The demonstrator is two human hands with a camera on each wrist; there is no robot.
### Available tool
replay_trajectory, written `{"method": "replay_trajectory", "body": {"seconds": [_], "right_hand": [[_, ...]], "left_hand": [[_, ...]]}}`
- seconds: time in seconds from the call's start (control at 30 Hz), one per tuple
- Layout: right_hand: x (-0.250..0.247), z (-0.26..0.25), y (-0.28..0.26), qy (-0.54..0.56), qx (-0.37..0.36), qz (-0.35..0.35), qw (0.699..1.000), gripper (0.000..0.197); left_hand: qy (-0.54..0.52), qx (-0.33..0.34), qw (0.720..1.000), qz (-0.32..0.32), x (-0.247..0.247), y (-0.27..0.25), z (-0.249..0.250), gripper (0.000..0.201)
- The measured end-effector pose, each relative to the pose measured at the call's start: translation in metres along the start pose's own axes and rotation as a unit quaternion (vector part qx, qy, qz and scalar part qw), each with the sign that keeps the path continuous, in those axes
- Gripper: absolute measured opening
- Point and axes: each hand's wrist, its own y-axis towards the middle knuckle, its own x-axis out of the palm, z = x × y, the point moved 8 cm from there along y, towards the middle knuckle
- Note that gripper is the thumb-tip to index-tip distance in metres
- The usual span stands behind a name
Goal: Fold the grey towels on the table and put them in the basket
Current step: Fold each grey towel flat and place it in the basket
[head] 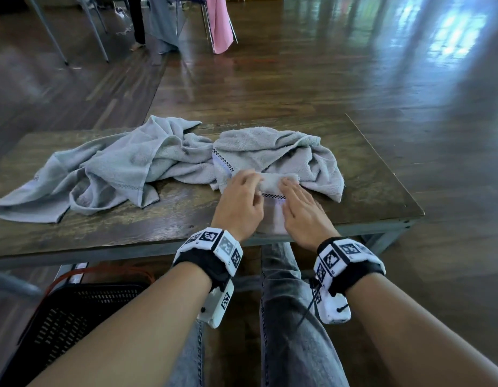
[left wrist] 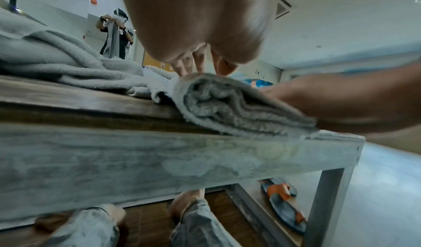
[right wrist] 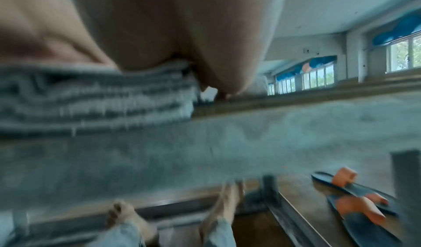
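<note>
Wooden table (head: pixel 367 174) on glossy plank floor (head: pixel 326 65) carries rumpled grey towels (head: pixel 125 163).

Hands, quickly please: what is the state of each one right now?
Left hand: open, fingertips pressing on the folded towel.
Right hand: open, lying flat on the same towel.

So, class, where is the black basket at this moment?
In the head view the black basket sits at the lower left, below the table's near edge, partly behind the person's left forearm.
</note>
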Motion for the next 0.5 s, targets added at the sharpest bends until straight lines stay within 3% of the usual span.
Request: {"method": "replay_trajectory", "body": {"seconds": [0.13, 0.27, 0.5], "right_hand": [[-0.025, -0.024, 0.019, -0.110, -0.031, 0.078, 0.990, 0.042], [0.007, -0.023, 0.022, -0.078, -0.022, 0.020, 0.996, 0.056], [0.014, -0.009, 0.025, -0.058, 0.020, 0.029, 0.998, 0.066]], "left_hand": [[0.089, -0.069, 0.986, -0.124, 0.039, 0.001, -0.026, 0.058], [0.109, -0.072, 0.983, -0.126, 0.046, -0.002, -0.037, 0.059], [0.126, -0.059, 0.981, -0.132, 0.042, -0.002, -0.045, 0.062]]}}
